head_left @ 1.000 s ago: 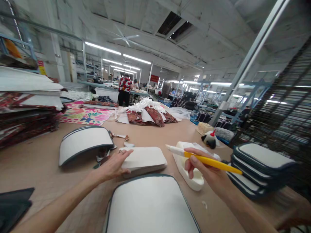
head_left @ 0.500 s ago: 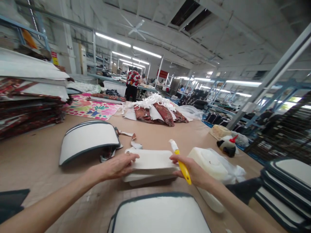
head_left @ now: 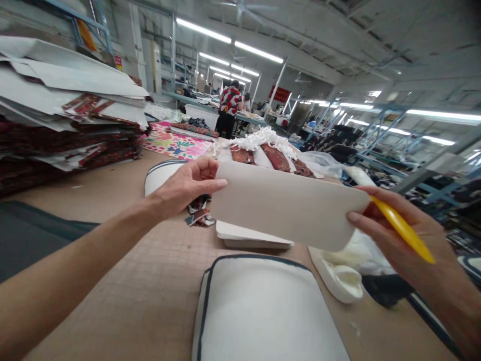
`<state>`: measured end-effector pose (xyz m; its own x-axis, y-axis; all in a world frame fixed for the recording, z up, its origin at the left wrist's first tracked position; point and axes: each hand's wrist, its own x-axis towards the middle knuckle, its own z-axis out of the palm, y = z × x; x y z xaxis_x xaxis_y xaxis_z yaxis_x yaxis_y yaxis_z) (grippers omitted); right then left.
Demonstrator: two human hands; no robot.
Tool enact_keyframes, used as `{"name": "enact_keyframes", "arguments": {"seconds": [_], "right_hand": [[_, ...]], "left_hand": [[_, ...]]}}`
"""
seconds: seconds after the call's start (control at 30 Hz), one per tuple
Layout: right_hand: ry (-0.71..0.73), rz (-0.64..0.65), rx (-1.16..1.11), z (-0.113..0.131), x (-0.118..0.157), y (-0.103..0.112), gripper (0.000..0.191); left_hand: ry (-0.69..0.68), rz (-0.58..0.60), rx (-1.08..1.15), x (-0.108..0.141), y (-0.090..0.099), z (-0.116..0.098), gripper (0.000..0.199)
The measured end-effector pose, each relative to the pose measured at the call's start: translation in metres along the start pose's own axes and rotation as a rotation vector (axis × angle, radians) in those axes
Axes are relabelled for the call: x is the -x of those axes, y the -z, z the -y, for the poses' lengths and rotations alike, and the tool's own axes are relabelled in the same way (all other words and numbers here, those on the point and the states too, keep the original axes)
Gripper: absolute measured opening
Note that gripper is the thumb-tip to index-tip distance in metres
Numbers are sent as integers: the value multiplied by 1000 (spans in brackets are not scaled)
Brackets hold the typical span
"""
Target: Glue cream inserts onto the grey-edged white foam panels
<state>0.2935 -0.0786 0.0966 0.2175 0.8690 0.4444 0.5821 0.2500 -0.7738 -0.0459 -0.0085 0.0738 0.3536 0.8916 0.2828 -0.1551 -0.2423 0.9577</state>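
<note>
A white rounded-corner board (head_left: 285, 203) is held up off the table between both hands. My left hand (head_left: 191, 183) pinches its left end, thumb in front. At its right end my right hand (head_left: 394, 225) grips it, with a yellow-handled brush (head_left: 404, 228) also kept in that hand; the bristles are hidden behind the board. Beneath lies a small stack of similar white boards (head_left: 251, 236). Closer to me rests a white curved panel with dark edging (head_left: 266, 311), apparently on top of another. A second edged panel (head_left: 160, 178) is partly hidden behind my left hand.
A tall pile of patterned and white sheets (head_left: 71, 115) stands on the left. White shreds (head_left: 268, 140) cover patterned pieces at the back. To the right is a cut-open white plastic jug (head_left: 340, 278). A person in a red patterned top (head_left: 230, 103) stands farther off.
Both hands have lifted the top white board off its stack, raising it toward me. The brush has moved right with my right hand. My view has turned to the left.
</note>
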Motion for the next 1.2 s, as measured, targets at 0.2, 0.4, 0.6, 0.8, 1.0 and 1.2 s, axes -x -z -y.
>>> {"name": "enact_keyframes", "arguments": {"seconds": [0.2, 0.4, 0.6, 0.8, 1.0, 1.2], "right_hand": [[-369, 9, 88, 20, 67, 20, 68], [-433, 51, 162, 9, 99, 22, 69], [-472, 64, 187, 15, 96, 17, 77], [-584, 74, 163, 22, 93, 15, 82], [-616, 138, 198, 15, 88, 20, 80], [-590, 85, 201, 26, 91, 9, 84]], "left_hand": [[247, 73, 303, 79, -29, 6, 46], [315, -59, 407, 132, -40, 42, 76], [358, -74, 258, 153, -46, 66, 26], [387, -99, 207, 156, -51, 76, 31], [385, -102, 179, 158, -53, 78, 31], [382, -91, 126, 159, -54, 85, 30]]}}
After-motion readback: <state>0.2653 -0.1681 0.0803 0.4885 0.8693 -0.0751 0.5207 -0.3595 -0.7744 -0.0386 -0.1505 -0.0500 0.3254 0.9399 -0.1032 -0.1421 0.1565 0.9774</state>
